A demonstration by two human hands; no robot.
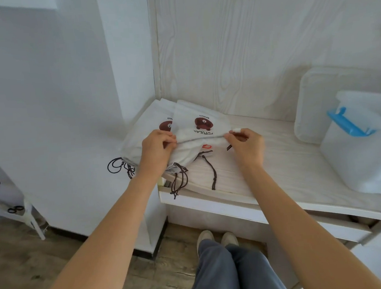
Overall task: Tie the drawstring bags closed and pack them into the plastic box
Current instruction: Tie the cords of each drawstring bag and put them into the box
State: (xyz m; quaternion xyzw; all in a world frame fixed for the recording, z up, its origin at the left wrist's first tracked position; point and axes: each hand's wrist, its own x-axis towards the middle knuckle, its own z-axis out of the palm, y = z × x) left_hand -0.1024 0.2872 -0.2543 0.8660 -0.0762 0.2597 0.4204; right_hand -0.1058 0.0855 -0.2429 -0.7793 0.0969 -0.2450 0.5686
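A pile of white drawstring bags printed with a brown bear lies on the left end of the pale wooden counter [277,160]. The top bag [203,126] is lifted at its near edge. My left hand [156,148] pinches that edge on the left and my right hand [246,145] pinches it on the right, stretching it between them. Dark brown drawstrings [213,172] trail from the bags over the counter's front edge. The clear plastic box [364,160] with a blue latch [348,121] stands at the right.
The box's clear lid [311,105] leans against the wood-grain back wall. A second bear bag [164,123] peeks out at the left of the pile. More cord loops [116,165] hang off the left corner. A white stool [12,208] stands on the floor at left.
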